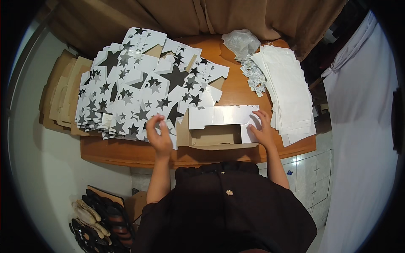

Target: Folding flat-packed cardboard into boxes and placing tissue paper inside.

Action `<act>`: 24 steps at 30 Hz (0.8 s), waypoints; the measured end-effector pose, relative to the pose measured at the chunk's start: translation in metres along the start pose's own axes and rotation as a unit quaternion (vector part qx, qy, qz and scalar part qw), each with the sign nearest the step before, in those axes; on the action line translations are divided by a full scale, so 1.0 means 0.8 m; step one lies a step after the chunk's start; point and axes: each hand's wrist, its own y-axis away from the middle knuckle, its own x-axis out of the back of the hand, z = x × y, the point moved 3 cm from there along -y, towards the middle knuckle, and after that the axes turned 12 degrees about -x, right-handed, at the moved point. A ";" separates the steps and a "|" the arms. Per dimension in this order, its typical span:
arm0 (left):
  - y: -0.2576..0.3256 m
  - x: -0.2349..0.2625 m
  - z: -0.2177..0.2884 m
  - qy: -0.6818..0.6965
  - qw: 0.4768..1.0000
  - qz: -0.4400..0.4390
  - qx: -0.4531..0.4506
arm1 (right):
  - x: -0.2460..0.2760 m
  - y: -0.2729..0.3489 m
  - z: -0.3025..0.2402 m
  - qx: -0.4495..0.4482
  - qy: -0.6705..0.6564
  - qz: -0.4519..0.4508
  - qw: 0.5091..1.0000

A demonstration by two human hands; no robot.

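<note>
At far left, plain brown cardboard sheets [54, 95] lean beside a heap of star-printed cardboard [143, 99] on your wooden table [238, 95]. Your left hand [159, 138] is raised before the heap, fingers loosely curled, holding nothing. Right of it, near the table's front edge, sits an open-topped box [183, 134]. Your right hand [264, 131] touches its white right flap, thumb and fingers parted; whether they grip, I cannot tell. Farthest right lie white sheets [289, 86]

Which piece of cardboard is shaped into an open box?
The cardboard box at the right hand: it stands open and hollow, while the star-printed pieces lie piled flat.
</note>
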 end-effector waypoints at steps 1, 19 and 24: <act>0.000 0.004 -0.009 -0.001 1.000 0.000 0.001 | 0.001 0.002 0.001 -0.011 -0.091 -0.006 0.996; 0.048 -0.107 -0.018 -0.218 0.874 -0.420 0.112 | 0.027 0.051 -0.029 0.008 -0.115 -0.101 0.988; 0.060 -0.086 -0.043 -0.054 0.953 -0.281 0.099 | 0.004 0.072 -0.047 0.044 0.023 -0.042 0.998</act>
